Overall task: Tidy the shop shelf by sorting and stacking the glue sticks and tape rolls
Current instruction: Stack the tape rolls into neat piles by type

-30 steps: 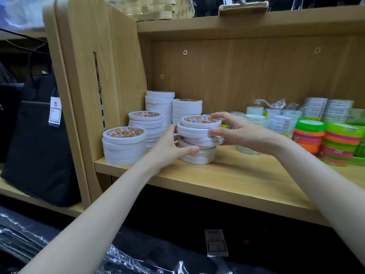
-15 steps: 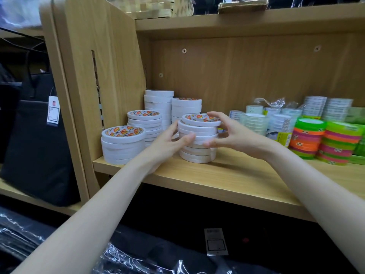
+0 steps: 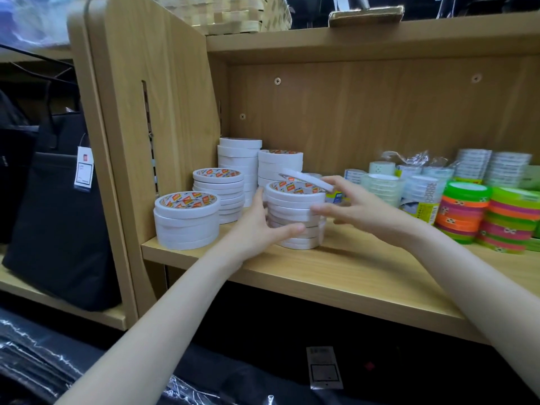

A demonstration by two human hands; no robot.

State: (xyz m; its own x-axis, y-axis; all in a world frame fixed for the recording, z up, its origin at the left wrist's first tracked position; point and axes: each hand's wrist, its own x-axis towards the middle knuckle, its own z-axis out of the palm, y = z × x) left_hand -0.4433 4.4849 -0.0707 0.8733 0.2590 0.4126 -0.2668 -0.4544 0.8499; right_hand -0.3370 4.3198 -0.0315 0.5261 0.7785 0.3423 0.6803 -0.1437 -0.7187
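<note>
Head view shows, nearest, two bare forearms reaching in over the front edge of the wooden shelf (image 3: 365, 276). The left hand (image 3: 257, 226) cups the near-left side of a stack of white tape rolls (image 3: 295, 217), its thumb curled across the lower front of the stack. The right hand (image 3: 359, 209) comes in from the right, its thumb pressing the stack's upper front while its fingers pinch a thin top roll (image 3: 306, 178) by its right edge.

That top roll is what the coming move turns on: it sits tilted, its left side raised and its right side low in the fingers, and it lies above the stack but shifted slightly back and right of it. The stack's axis stands upright, so the roll must, I judge, come flat and centred before it is let go. The right hand already has it; the left only braces.

Half a second ago the topmost roll lay flat on the stack and the right hand was spread beside it; now the roll is lifted at an angle.

Left of the stack stand a squat pile of wider rolls (image 3: 187, 220) and a taller pile (image 3: 219, 194) behind it. Further back, two tall white columns stand against the back panel. To the right, well apart, sit neon-coloured rolls (image 3: 464, 211) and clear tape packs (image 3: 420, 185).
</note>
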